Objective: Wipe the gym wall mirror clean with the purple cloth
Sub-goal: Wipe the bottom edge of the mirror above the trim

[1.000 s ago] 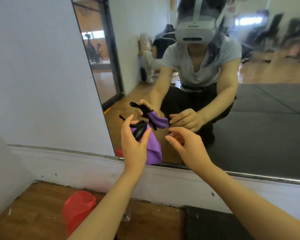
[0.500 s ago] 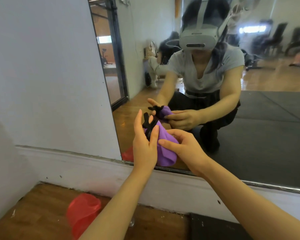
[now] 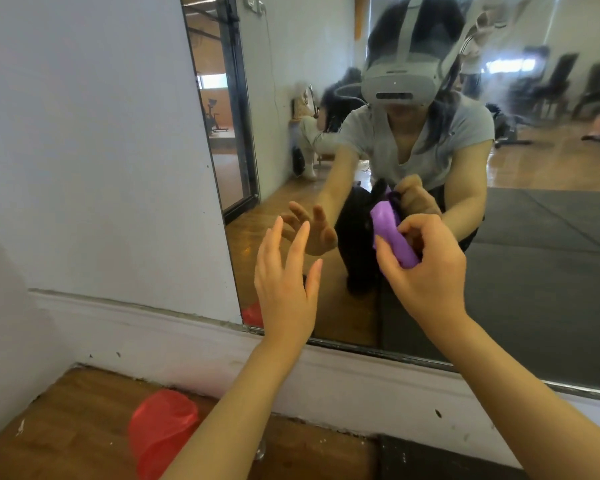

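Purple cloth (image 3: 394, 237): bunched into a fat roll, held in front of the mirror glass, in the grip of the right hand.
Cloth axis: long axis slants from upper left to lower right; the upper end points up toward the glass, the lower end sits inside the fingers.
Right hand (image 3: 426, 268): grip pinching the cloth, thumb on its near side, fingers curled round the far side.
Left hand (image 3: 284, 289): grip spread, fingers straight and fanned, holding nothing, raised before the mirror's lower left corner, apart from the cloth.
Mirror (image 3: 534, 271): wall mirror, its left edge running down beside the white wall (image 3: 94, 150), its bottom edge on a metal strip above the white baseboard (image 3: 187, 344). Whether either hand touches the glass I cannot tell.
Open room: wide glass lies right of and above the hands; to the left the mirror ends close by the left hand.
Container: red plastic bag (image 3: 161, 431) on the wooden floor (image 3: 66, 427) near the baseboard, partly behind the left forearm; its contents cannot be seen.
Floor edge: a dark mat (image 3: 430, 460) meets the wood at lower right.
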A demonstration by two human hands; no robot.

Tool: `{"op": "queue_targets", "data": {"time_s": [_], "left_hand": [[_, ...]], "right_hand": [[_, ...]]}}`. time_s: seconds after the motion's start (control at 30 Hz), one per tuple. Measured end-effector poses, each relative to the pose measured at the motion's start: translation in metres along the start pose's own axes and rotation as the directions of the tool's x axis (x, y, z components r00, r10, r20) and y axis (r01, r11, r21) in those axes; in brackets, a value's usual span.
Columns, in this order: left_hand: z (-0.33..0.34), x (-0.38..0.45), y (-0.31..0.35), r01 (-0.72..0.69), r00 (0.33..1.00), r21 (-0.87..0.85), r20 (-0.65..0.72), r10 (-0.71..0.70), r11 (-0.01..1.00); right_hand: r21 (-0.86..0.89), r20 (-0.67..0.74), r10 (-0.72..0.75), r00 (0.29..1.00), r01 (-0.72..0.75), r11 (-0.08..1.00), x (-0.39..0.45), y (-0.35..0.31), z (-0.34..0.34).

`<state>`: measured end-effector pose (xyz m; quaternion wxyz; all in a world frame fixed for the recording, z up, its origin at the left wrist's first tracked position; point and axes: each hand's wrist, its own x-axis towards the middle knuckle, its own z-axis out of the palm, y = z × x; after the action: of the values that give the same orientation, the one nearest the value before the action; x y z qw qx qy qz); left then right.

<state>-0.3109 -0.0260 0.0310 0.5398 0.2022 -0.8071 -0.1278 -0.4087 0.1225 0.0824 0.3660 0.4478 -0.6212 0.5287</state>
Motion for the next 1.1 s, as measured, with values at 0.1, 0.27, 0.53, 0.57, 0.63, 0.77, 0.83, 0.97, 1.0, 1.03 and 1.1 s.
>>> {"op": "queue_targets", "data": {"time_s": [0.1, 0.27, 0.53, 0.57, 0.63, 0.77, 0.83, 0.97, 1.0, 1.03, 1.1], "left_hand": [[0.008, 0.001, -0.007, 0.009, 0.998, 0.104, 0.058, -0.015, 0.995], [0.015, -0.005, -0.027, -0.046, 0.979, 0.292, 0.201, -0.015, 0.955], [0.011, -0.003, -0.041, -0.122, 0.969, 0.288, 0.243, 0.051, 0.95], [0.012, -0.003, -0.041, -0.119, 0.968, 0.279, 0.245, 0.049, 0.953], [0.012, -0.003, -0.041, -0.114, 0.967, 0.269, 0.252, 0.044, 0.957], [0.013, -0.003, -0.043, -0.106, 0.965, 0.276, 0.261, 0.031, 0.955], [0.013, -0.003, -0.043, -0.106, 0.966, 0.274, 0.258, 0.033, 0.956], [0.013, -0.003, -0.044, -0.114, 0.967, 0.27, 0.252, 0.044, 0.956], [0.014, -0.003, -0.044, -0.113, 0.966, 0.271, 0.255, 0.042, 0.956], [0.014, -0.003, -0.043, -0.11, 0.965, 0.274, 0.259, 0.037, 0.956], [0.013, -0.004, -0.042, -0.109, 0.964, 0.278, 0.264, 0.033, 0.954]], "right_hand": [[-0.222, 0.036, -0.219, 0.975, 0.222, 0.95, 0.002, 0.013, 0.0], [-0.45, 0.22, -0.342, 0.914, 0.406, 0.795, -0.014, 0.044, 0.013], [-0.495, 0.359, -0.349, 0.866, 0.493, 0.715, -0.027, 0.053, 0.017], [-0.496, 0.365, -0.347, 0.864, 0.496, 0.712, -0.024, 0.052, 0.017], [-0.486, 0.376, -0.35, 0.858, 0.504, 0.714, -0.018, 0.051, 0.014], [-0.515, 0.378, -0.41, 0.83, 0.557, 0.652, -0.019, 0.061, 0.018], [-0.506, 0.399, -0.391, 0.829, 0.555, 0.66, -0.022, 0.065, 0.024], [-0.566, 0.366, -0.355, 0.86, 0.509, 0.648, -0.034, 0.064, 0.035], [-0.581, 0.361, -0.345, 0.867, 0.498, 0.644, -0.038, 0.064, 0.038], [-0.59, 0.36, -0.336, 0.87, 0.491, 0.641, -0.044, 0.065, 0.041], [-0.593, 0.381, -0.333, 0.862, 0.504, 0.628, -0.062, 0.07, 0.046]]}}
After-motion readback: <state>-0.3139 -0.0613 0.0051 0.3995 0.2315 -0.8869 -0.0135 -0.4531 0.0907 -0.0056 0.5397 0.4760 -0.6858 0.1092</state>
